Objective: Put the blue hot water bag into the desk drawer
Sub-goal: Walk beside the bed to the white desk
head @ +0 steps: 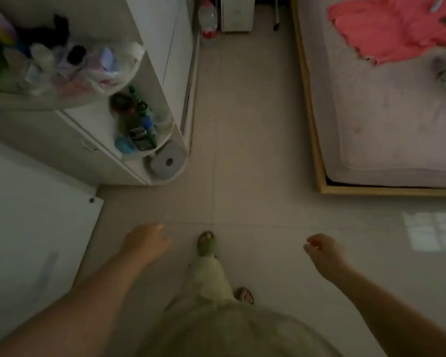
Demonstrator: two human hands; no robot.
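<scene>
While the person walked across the tiled floor [255, 150], the left hand [146, 243] and right hand [325, 251] hung empty, fingers loosely curled. No blue hot water bag could be identified; finding it came first. 2 rounded shelves [139, 81] held blurred bottles and bags; the bed [384, 119] carried a pink blanket [386, 29].

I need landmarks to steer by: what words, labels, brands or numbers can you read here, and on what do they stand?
None can be read.
Plastic bottle on the floor by the cabinet: red label, print blurred.
Dark box on the lower corner shelf: pale markings, too small to read.
Packets and bottles on the upper corner shelf: blurred.
Both hands, left hand and right hand, hold nothing printed.
</scene>
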